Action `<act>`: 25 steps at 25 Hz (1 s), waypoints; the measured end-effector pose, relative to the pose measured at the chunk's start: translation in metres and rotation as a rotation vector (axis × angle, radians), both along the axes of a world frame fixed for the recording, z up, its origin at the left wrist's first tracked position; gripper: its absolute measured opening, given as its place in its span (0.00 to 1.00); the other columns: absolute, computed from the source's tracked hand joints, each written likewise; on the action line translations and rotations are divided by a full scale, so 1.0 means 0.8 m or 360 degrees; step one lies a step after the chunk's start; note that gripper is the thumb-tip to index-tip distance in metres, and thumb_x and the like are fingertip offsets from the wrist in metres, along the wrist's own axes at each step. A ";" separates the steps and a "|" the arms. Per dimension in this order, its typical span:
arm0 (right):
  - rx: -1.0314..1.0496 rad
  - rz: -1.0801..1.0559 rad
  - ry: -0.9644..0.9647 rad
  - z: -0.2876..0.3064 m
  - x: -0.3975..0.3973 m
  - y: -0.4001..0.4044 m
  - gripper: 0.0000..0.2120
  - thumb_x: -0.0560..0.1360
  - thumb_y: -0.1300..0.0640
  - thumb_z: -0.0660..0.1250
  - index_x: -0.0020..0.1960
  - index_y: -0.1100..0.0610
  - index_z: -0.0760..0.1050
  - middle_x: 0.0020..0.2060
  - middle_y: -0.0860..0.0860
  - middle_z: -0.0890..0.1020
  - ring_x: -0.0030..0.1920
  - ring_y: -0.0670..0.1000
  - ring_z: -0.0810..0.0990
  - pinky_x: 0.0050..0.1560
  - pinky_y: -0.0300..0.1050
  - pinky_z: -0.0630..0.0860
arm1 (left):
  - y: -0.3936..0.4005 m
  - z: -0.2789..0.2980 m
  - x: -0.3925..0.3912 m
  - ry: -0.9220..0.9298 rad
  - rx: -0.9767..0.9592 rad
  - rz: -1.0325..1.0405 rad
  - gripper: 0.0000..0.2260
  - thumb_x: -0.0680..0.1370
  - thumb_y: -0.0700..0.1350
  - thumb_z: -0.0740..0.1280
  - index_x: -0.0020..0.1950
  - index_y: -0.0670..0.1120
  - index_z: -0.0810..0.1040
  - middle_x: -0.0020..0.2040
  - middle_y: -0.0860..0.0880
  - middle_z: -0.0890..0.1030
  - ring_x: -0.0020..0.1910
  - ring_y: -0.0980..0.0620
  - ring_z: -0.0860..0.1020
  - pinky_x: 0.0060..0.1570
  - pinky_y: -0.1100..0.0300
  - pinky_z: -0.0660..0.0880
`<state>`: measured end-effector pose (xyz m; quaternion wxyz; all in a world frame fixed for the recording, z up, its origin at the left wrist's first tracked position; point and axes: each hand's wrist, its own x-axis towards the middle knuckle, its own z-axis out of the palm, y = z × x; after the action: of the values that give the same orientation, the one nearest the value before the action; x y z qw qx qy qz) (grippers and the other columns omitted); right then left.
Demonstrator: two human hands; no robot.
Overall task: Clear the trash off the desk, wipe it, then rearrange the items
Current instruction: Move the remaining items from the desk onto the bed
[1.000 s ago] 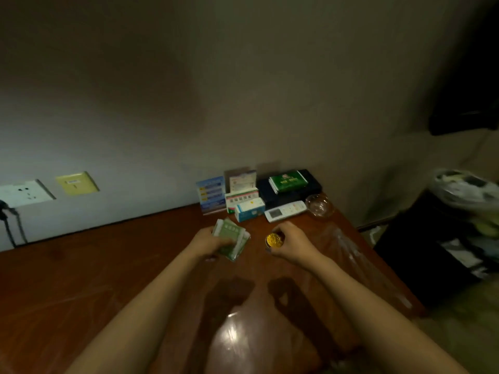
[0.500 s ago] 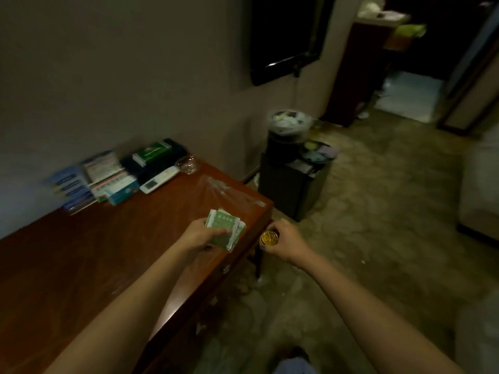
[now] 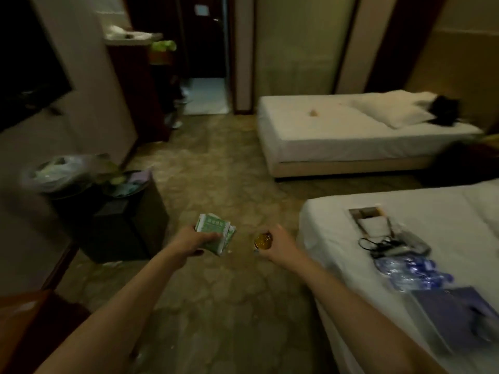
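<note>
My left hand (image 3: 193,241) grips a small stack of green-and-white packets (image 3: 214,231) out over the floor. A little to the right, my right hand (image 3: 278,244) holds a small round gold-lidded tin (image 3: 262,241). Only a corner of the brown wooden desk (image 3: 29,317) shows at the lower left. A trash bin lined with a clear plastic bag (image 3: 58,174) stands full to the left of my left hand, next to a dark low cabinet (image 3: 127,225).
A white bed (image 3: 405,238) at the right carries cables, a blue plastic packet and a purple box. A second white bed (image 3: 351,130) stands farther back. Patterned carpet (image 3: 224,179) runs toward a doorway (image 3: 206,95). A dark screen hangs on the left wall.
The view has swung right, away from the desk toward the room and beds. Both hands left the desk and now hold the packets and the tin over the floor.
</note>
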<state>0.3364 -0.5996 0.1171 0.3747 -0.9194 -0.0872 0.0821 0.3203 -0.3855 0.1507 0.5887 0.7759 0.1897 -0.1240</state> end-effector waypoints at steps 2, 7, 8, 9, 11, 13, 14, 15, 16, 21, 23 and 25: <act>0.0001 -0.0210 0.0019 -0.003 0.016 -0.086 0.22 0.70 0.54 0.73 0.61 0.59 0.72 0.57 0.53 0.72 0.56 0.52 0.73 0.52 0.39 0.69 | -0.092 -0.005 0.048 0.0037 -0.0007 -0.0226 0.15 0.74 0.43 0.71 0.58 0.43 0.73 0.50 0.44 0.78 0.45 0.49 0.76 0.36 0.61 0.71; 0.0026 -0.0702 0.0103 -0.017 0.011 -0.277 0.20 0.70 0.56 0.73 0.57 0.59 0.72 0.53 0.53 0.71 0.52 0.52 0.72 0.51 0.42 0.70 | -0.304 -0.008 0.137 0.0060 0.0043 -0.0781 0.12 0.74 0.43 0.70 0.55 0.45 0.73 0.49 0.46 0.78 0.44 0.51 0.77 0.38 0.61 0.72; 0.0027 -0.0804 0.0129 -0.021 0.009 -0.308 0.20 0.69 0.56 0.74 0.58 0.59 0.72 0.54 0.53 0.72 0.53 0.52 0.73 0.50 0.42 0.70 | -0.340 -0.009 0.149 0.0066 0.0060 -0.0890 0.10 0.74 0.43 0.70 0.52 0.45 0.73 0.48 0.46 0.78 0.43 0.51 0.77 0.38 0.61 0.72; 0.0038 -0.0904 0.0168 -0.027 0.008 -0.335 0.19 0.69 0.57 0.74 0.57 0.58 0.72 0.54 0.53 0.72 0.52 0.52 0.73 0.49 0.41 0.69 | -0.371 -0.015 0.159 0.0078 0.0074 -0.0986 0.07 0.74 0.42 0.70 0.49 0.47 0.74 0.47 0.46 0.78 0.42 0.51 0.76 0.39 0.61 0.72; 0.0104 -0.1084 0.0248 -0.047 0.006 -0.377 0.16 0.69 0.58 0.73 0.53 0.57 0.72 0.51 0.51 0.72 0.49 0.49 0.72 0.47 0.40 0.69 | -0.430 -0.035 0.184 0.0136 0.0118 -0.1160 0.07 0.74 0.42 0.70 0.51 0.46 0.75 0.48 0.45 0.79 0.43 0.49 0.76 0.38 0.61 0.72; 0.0142 -0.1203 0.0341 -0.073 0.006 -0.410 0.14 0.69 0.58 0.73 0.50 0.55 0.70 0.51 0.52 0.71 0.48 0.49 0.71 0.48 0.43 0.71 | -0.482 -0.064 0.214 0.0234 0.0188 -0.1286 0.11 0.74 0.42 0.71 0.55 0.44 0.76 0.49 0.44 0.79 0.46 0.48 0.76 0.39 0.60 0.72; 0.0142 -0.1253 0.0388 -0.087 0.010 -0.425 0.15 0.69 0.58 0.73 0.51 0.55 0.70 0.52 0.52 0.71 0.49 0.50 0.71 0.49 0.43 0.71 | -0.507 -0.076 0.230 0.0277 0.0208 -0.1328 0.11 0.74 0.42 0.70 0.55 0.44 0.75 0.48 0.44 0.78 0.46 0.48 0.76 0.40 0.59 0.72; 0.0143 -0.1312 0.0435 -0.098 0.016 -0.442 0.16 0.70 0.57 0.73 0.52 0.55 0.70 0.53 0.53 0.71 0.50 0.50 0.71 0.49 0.42 0.71 | -0.531 -0.088 0.248 0.0315 0.0205 -0.1373 0.10 0.74 0.41 0.70 0.53 0.44 0.74 0.48 0.44 0.78 0.45 0.48 0.76 0.40 0.59 0.72; 0.0146 -0.1403 0.0468 -0.111 0.027 -0.464 0.16 0.70 0.57 0.73 0.54 0.56 0.71 0.53 0.53 0.71 0.50 0.50 0.71 0.47 0.40 0.70 | -0.562 -0.104 0.270 0.0349 0.0202 -0.1439 0.09 0.74 0.41 0.70 0.53 0.44 0.73 0.47 0.44 0.78 0.44 0.49 0.76 0.39 0.59 0.72; 0.0217 -0.1960 0.0577 -0.162 0.111 -0.578 0.10 0.72 0.60 0.71 0.48 0.56 0.71 0.45 0.51 0.72 0.39 0.45 0.69 0.35 0.30 0.67 | -0.734 -0.165 0.387 0.0521 0.0184 -0.1753 0.10 0.75 0.38 0.67 0.55 0.43 0.74 0.45 0.44 0.79 0.39 0.51 0.75 0.33 0.61 0.69; 0.0262 -0.2115 0.0624 -0.180 0.144 -0.621 0.10 0.71 0.60 0.71 0.48 0.56 0.71 0.45 0.51 0.71 0.39 0.45 0.70 0.35 0.30 0.67 | -0.798 -0.186 0.422 0.0568 0.0190 -0.1803 0.09 0.76 0.37 0.66 0.56 0.42 0.75 0.43 0.45 0.78 0.38 0.52 0.75 0.28 0.65 0.72; 0.0243 -0.2226 0.0653 -0.206 0.175 -0.669 0.11 0.71 0.61 0.72 0.51 0.58 0.73 0.46 0.51 0.72 0.43 0.48 0.72 0.38 0.34 0.67 | -0.858 -0.210 0.450 0.0591 0.0184 -0.1818 0.08 0.78 0.37 0.63 0.56 0.42 0.73 0.43 0.46 0.77 0.36 0.55 0.74 0.24 0.70 0.71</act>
<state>0.4760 -1.1344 -0.0478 0.4113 -0.6976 0.5866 -0.0121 0.6803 -1.0719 -0.0177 0.3430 0.7513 -0.1510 -0.5433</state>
